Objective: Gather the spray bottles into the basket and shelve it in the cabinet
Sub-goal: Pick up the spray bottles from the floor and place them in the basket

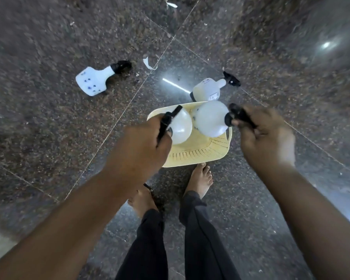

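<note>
Two spray bottles hang by their black triggers, left hand [148, 142] clamped on one [180, 126], right hand [265, 136] on the other [210, 118], poised over the yellow basket [200, 154] for dropping in.

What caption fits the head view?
Left hand and right hand hold spray bottles above yellow basket; two lie on floor.

Open floor [49, 128] around both fallen bottles [95, 80].
</note>
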Demonstrator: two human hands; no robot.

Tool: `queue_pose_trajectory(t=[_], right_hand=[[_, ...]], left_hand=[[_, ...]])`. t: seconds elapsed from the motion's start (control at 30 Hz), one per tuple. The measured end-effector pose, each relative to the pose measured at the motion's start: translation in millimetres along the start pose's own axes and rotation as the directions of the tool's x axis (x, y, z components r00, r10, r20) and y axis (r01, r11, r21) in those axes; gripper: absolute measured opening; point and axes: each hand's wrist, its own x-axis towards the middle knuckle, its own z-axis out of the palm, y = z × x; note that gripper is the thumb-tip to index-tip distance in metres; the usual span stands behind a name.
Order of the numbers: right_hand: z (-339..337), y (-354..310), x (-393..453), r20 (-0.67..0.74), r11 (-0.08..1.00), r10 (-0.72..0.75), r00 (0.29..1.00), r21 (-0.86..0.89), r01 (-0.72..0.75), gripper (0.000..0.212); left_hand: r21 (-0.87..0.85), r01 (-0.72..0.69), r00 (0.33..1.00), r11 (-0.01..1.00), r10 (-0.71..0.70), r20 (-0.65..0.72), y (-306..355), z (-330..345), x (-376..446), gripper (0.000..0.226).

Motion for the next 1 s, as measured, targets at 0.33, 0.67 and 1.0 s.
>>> queue_pose_trajectory(t=[0.33, 0.67, 1.0], right_hand=[[111.1, 60.2, 34.2, 0.422, 0.989, -0.038, 0.906, -0.117, 0.096, 0.027], [129.3, 90.4, 57.6, 0.474, 0.974, -0.074, 0.878, -0.154, 0.165, 0.024], [128.9, 76.9, 71.3, 0.483, 0.999, 0.016, 0.875, -0.034, 0.0, 0.038]], left_hand=[[0.19, -0.171, 0.928, 0.967, 0.093, 0.362, -50.1, 130.7, 92.9, 0.041], [0.261, -0.282, 0.913, 0.923, 0.175, 0.368, -54.3, 146.5, 126.4, 0.038], [0.155, -0.301, 0.942, 0.941, 0.268, 0.201, -51.6, 130.6, 130.0, 0.045]])
